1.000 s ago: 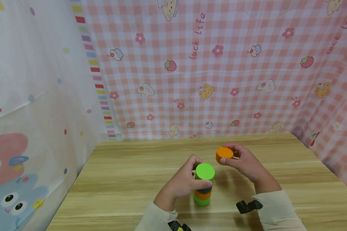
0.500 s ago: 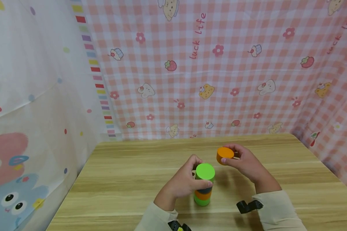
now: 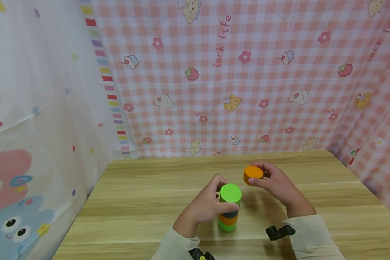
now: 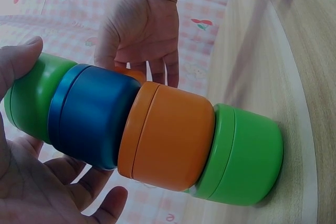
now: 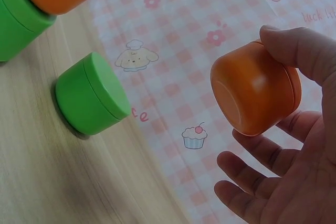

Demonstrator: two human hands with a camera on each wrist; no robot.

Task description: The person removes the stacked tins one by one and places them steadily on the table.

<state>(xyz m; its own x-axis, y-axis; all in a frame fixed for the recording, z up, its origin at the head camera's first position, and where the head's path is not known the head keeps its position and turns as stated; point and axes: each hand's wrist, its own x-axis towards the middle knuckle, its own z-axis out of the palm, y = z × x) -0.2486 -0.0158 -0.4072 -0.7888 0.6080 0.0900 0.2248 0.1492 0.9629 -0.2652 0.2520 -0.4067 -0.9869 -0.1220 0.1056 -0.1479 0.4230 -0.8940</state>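
Note:
A stack of small round lidded jars stands on the table: green [image 3: 230, 193] on top, then dark blue [image 4: 94, 114], orange [image 4: 168, 135] and another green [image 4: 244, 153] at the base. My left hand [image 3: 203, 207] grips the top green jar, thumb on the near side and fingers behind. To the right of the stack and a little farther back, my right hand [image 3: 276, 182] pinches a separate orange jar [image 3: 253, 172] above the table. In the right wrist view a lone green jar [image 5: 92, 95] stands on the table near the stack; the head view hides it.
The wooden table [image 3: 143, 202] reaches back to a pink checked cloth [image 3: 182, 90]. A white patterned cloth [image 3: 52, 119] hangs along the left. Black camera mounts [image 3: 277, 233] sit on both sleeves.
The orange jar in my right hand has shifted very slightly to the right. My left hand and the stack stay where they were.

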